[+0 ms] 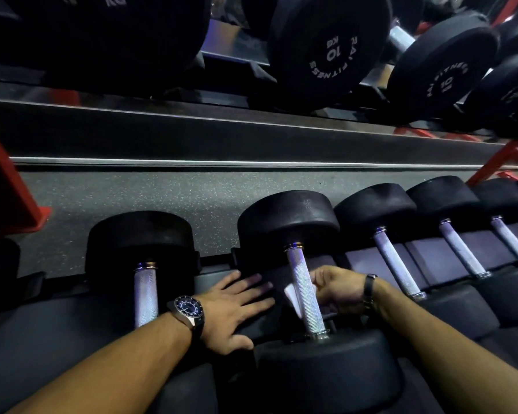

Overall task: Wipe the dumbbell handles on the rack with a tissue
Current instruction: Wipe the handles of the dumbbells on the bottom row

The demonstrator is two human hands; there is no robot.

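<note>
A black dumbbell with a knurled silver handle (304, 289) lies on the lower rack shelf in front of me. My right hand (338, 289) reaches in from the right, fingers curled at the handle, holding a white tissue (292, 295) whose edge shows to the left of the bar, behind it. My left hand (237, 309), with a wristwatch, lies flat with straight fingers on the dark rack cradle just left of that handle. Another dumbbell handle (145, 294) stands further left.
More dumbbells with silver handles (396, 262) line the lower shelf to the right. An upper shelf carries large 10 kg dumbbells (329, 46). Red rack legs (9, 186) stand left and right on the speckled grey floor (162, 198).
</note>
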